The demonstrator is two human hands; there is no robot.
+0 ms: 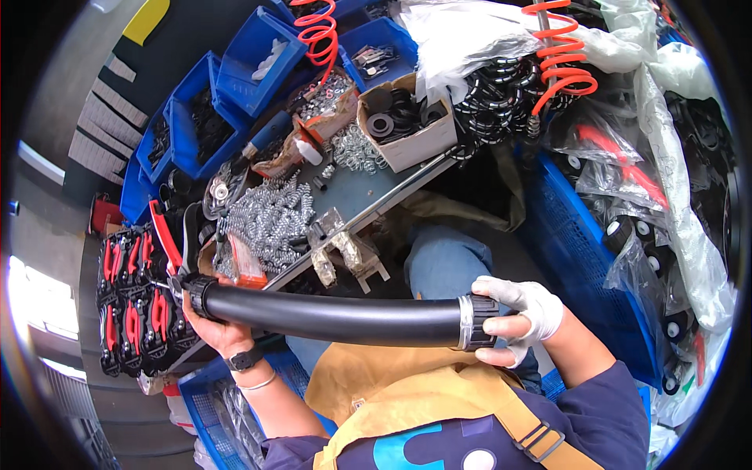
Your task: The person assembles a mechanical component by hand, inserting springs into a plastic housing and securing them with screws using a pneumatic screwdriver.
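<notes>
A thick black tube (337,316) lies across my lap, held level between both hands. It has a ribbed black collar at each end and a silvery band beside the right collar (482,321). My left hand (221,329), bare with a watch on the wrist, is closed under the left collar (200,296). My right hand (523,317), in a white glove with bare fingertips, grips the right collar with fingers and thumb. A red-handled tool (163,235) with a metal end rises beside the tube's left end; whether my left hand touches it is hidden.
Ahead, a workbench (356,188) carries metal springs (270,215), a carton of black rings (403,117) and blue bins (207,125). Red coiled hoses (560,59) hang above. Red-and-black parts (137,305) are stacked left. A blue crate (587,258) with bagged parts stands right.
</notes>
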